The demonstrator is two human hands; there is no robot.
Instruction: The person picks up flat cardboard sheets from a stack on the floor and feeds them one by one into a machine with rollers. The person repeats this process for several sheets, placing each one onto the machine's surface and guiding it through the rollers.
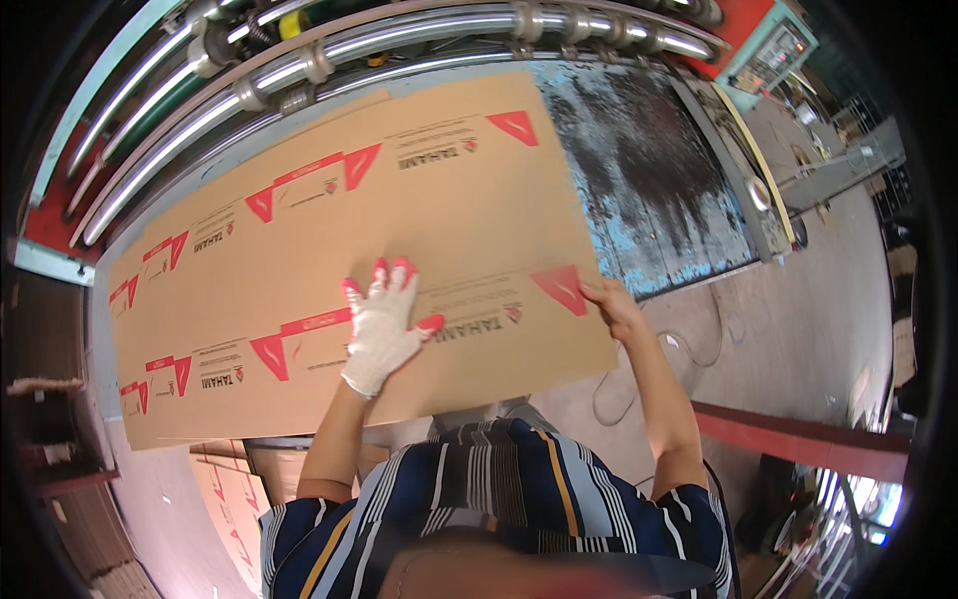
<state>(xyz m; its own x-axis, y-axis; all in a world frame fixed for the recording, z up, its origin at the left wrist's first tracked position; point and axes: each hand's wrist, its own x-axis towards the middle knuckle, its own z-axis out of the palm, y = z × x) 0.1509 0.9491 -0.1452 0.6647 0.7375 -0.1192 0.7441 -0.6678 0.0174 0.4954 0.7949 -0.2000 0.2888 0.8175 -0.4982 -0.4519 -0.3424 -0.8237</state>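
Note:
A long flat cardboard sheet [399, 225] with red and black print spans the machine's feed table and sticks out toward me. On its face lies my left hand [384, 324], in a white glove with red fingertips, fingers spread flat. My bare right hand [614, 307] grips the right edge of this sheet, its fingertips partly hidden. At the back left, the edge of another sheet [344, 112] shows from under the top one.
Shiny metal rollers [419, 38] of a machine run along the back. Right of the sheet is a worn blue and black metal table surface [654, 165]. A control panel [778, 50] stands far right. Printed cardboard [232, 504] lies low on the left; a red beam [798, 436] crosses at right.

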